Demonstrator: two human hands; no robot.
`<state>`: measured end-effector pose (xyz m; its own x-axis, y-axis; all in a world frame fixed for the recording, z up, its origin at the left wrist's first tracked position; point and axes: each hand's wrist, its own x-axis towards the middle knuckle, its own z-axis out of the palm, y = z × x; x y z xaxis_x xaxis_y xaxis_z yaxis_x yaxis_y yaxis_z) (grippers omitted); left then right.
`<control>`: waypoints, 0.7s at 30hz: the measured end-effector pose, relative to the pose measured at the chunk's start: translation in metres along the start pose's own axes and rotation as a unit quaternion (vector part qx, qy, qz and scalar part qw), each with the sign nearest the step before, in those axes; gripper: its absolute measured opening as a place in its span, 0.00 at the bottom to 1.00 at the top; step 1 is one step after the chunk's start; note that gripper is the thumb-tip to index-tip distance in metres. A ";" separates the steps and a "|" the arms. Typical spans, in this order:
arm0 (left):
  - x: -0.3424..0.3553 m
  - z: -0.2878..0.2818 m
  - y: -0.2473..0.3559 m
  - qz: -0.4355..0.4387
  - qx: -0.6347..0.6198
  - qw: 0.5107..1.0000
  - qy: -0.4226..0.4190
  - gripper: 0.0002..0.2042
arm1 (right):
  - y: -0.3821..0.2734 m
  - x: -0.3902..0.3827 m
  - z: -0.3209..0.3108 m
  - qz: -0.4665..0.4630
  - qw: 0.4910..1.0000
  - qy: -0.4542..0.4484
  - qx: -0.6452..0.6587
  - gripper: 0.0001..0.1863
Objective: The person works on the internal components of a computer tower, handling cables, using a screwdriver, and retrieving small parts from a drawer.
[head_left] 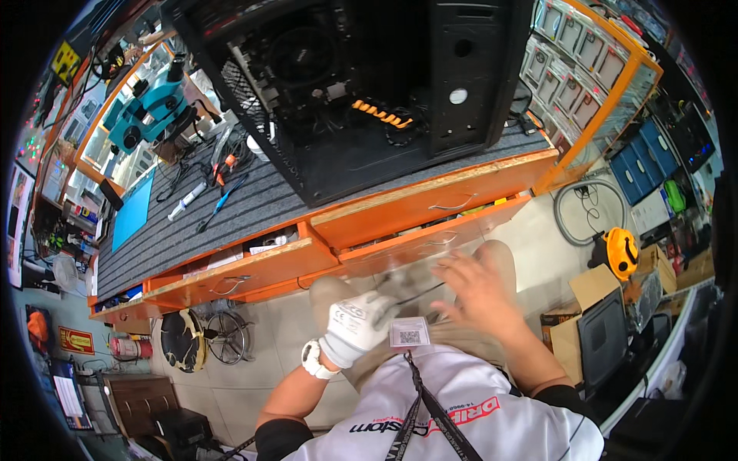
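Observation:
My left hand [355,329], in a white work glove, is held over my lap with its fingers curled around a thin dark rod-like thing [423,294]. Its exact kind is too blurred to make out. To the right, my bare right hand [478,296] is smeared a little by motion, its fingers spread apart near the far end of that thing. I see nothing in its grip. Beyond both hands, an open black computer case [470,92] stands on the workbench. Inside it are a round fan [301,55] and a yellow-and-black sleeved cable [380,114].
The orange bench has partly pulled-out drawers [254,269] in front of my knees. Left of the case are a teal microscope [150,111], a syringe [187,201] and a blue mat [133,213]. An opened cardboard box [569,346] and a yellow vacuum cleaner [619,253] stand at right.

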<state>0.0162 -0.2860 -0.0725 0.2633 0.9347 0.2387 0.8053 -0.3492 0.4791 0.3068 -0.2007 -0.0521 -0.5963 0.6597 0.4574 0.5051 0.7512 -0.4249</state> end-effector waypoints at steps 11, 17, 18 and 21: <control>0.025 0.034 -0.006 0.018 0.036 0.988 -0.149 0.12 | 0.058 -0.044 -0.014 -0.064 0.996 -0.014 -0.059 0.06; 0.061 0.123 -0.012 -0.139 0.175 0.966 -0.128 0.17 | 0.025 -0.077 0.019 -0.040 0.978 -0.192 -0.073 0.06; 0.063 0.126 -0.008 -0.134 0.173 0.966 -0.136 0.17 | 0.038 -0.084 0.023 -0.031 0.978 -0.193 -0.070 0.06; 0.065 0.114 0.025 -0.098 0.129 0.983 -0.088 0.11 | 0.111 -0.086 0.034 0.186 0.961 -0.169 -0.118 0.07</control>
<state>0.1143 -0.2264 -0.1416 0.1595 0.9872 0.0027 0.9517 -0.1545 0.2652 0.3931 -0.1750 -0.1653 -0.4953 0.8687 0.0122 0.8260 0.4752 -0.3033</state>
